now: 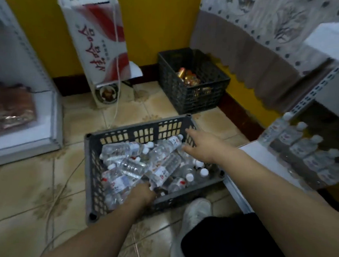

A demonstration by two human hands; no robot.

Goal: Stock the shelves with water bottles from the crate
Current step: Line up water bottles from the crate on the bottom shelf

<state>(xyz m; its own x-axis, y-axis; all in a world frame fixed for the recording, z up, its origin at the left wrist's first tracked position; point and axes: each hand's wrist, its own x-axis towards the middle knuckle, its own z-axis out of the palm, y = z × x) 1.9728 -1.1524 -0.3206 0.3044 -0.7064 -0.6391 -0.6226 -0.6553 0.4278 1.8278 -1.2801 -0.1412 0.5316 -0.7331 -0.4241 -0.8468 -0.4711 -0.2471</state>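
Observation:
A dark grey plastic crate [136,133] stands on the tiled floor, filled with several clear water bottles [163,162] with white caps lying in a heap. My left hand [142,193] reaches into the crate's near side, its fingers curled down among the bottles; what they hold is hidden. My right hand [200,145] hovers over the crate's far right corner with fingers spread, just beside a bottle's cap end. On the right, a low white shelf [262,159] carries several upright water bottles [302,146] in a row.
A second dark crate [192,98] with gold and red cans stands by the yellow wall. A tall white and red carton [98,42] leans on the wall. A white shelf unit [46,120] is at the left. My white shoe [196,211] is just behind the crate.

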